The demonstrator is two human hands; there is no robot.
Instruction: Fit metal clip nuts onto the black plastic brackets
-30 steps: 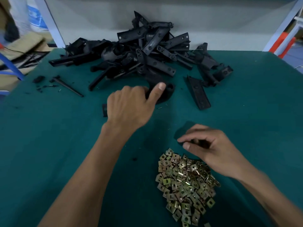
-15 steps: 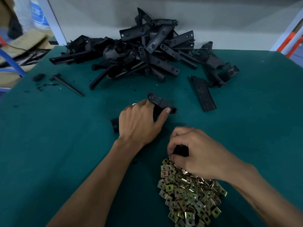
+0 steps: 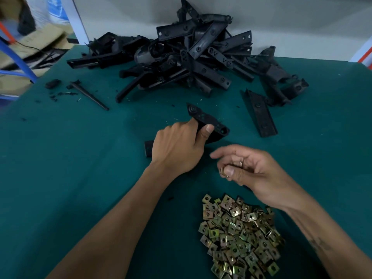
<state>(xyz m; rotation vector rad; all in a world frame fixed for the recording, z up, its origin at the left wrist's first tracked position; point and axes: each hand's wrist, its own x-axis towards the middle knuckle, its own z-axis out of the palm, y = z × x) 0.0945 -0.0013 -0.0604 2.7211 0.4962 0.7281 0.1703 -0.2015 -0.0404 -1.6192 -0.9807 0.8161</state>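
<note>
I see the left hand (image 3: 177,146) gripping a black bracket (image 3: 209,122) at the middle of the green table (image 3: 60,178). Just right of it, the right hand (image 3: 249,170) pinches a clip nut (image 3: 223,171) between thumb and fingers. More nuts (image 3: 241,234) lie heaped near me; a bracket pile (image 3: 181,57) sits far.

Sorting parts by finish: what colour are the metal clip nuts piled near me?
Brassy yellow-gold square metal clip nuts, clearest in the head view.
</note>
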